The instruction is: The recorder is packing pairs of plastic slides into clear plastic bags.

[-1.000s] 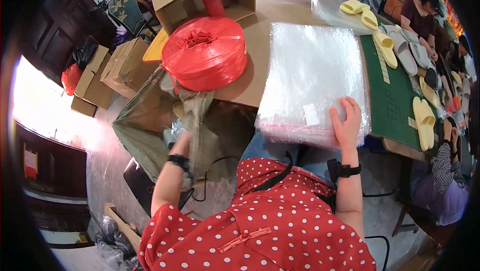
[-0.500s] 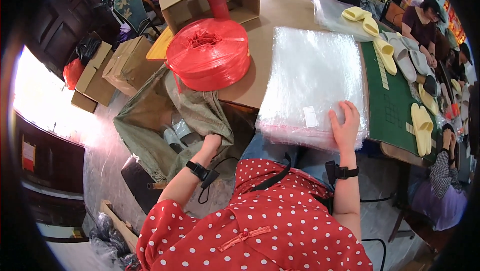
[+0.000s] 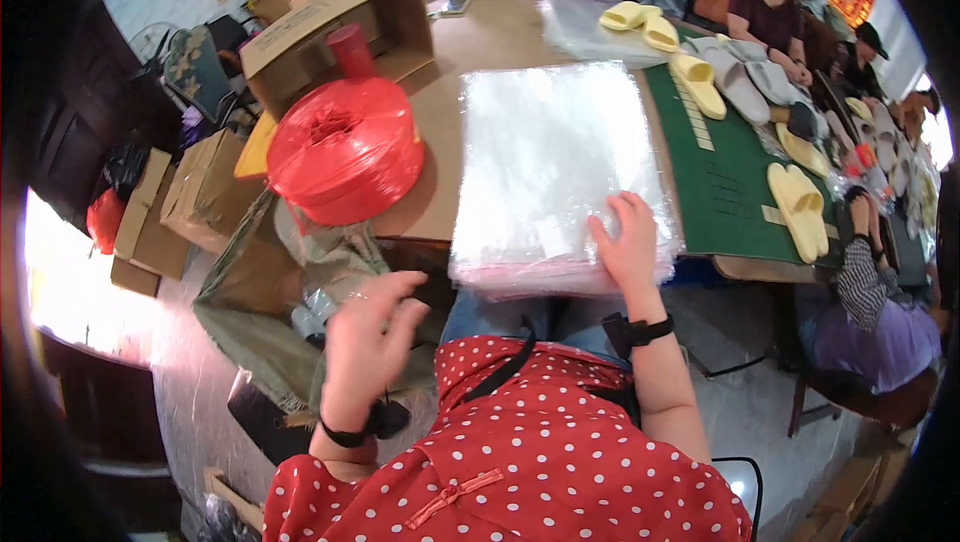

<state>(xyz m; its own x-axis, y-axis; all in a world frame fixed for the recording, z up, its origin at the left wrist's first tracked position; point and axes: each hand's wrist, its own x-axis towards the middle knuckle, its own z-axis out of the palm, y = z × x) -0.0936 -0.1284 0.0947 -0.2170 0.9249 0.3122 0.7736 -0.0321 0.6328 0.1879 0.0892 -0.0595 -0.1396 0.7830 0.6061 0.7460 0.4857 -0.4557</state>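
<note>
My right hand lies with fingers spread on the lower right part of a thick stack of clear plastic bags. A small white label shows near its fingers. My left hand is raised in the air, fingers apart and slightly blurred, holding nothing. Below and beyond it an olive woven sack gapes, with grey slippers inside, partly hidden by the hand. A big roll of red plastic twine sits on the table's left corner, above the sack.
Behind the roll stands an open cardboard box with a red cylinder. Yellow slippers rest on a green mat to the right. Other people sit along the right side. Cartons stand on the floor at left.
My left hand has let go of the sack's edge and lifted toward me, its fingers opening. My right hand stays on the bag stack. The whole view has shifted.
</note>
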